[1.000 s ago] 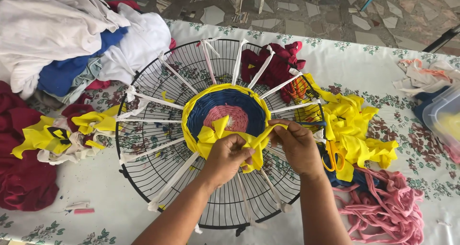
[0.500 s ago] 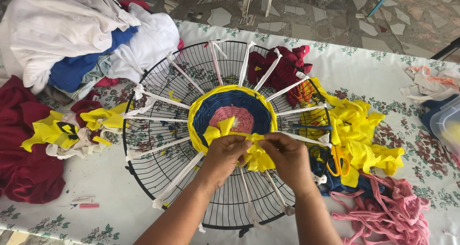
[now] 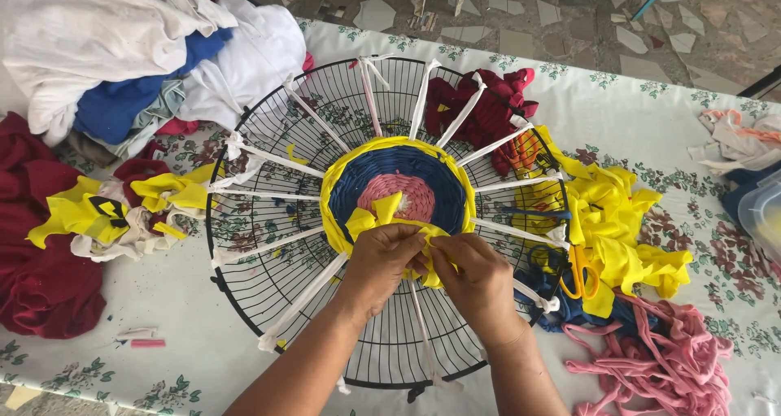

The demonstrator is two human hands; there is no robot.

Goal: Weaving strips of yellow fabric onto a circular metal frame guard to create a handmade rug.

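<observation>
- The left hand (image 3: 381,261) and the right hand (image 3: 473,276) meet at the near edge of the round weave, both closed in a pinch on the yellow fabric strip (image 3: 382,214); the fingertips overlap, so which hand carries the loose end is hard to tell.
- To do this pass well, the strip wants to go flat and snug against the last yellow ring, alternately over and under each white spoke strip (image 3: 303,292), with even pull so the disc stays round.
- The strip's held part runs roughly left to right across the view, its long axis following the curve of the rim; a short yellow tail stands up toward the pink centre.
- The woven disc (image 3: 399,184), pink in the middle, then blue, then yellow, sits at the centre of the black wire fan guard (image 3: 260,245), which lies flat on the flowered table (image 3: 187,302).
- To the right lie orange-handled scissors (image 3: 579,271) among yellow scraps, with pink strips (image 3: 659,367) nearer.
- Farther off, a pile of white and blue cloth (image 3: 122,50).
</observation>
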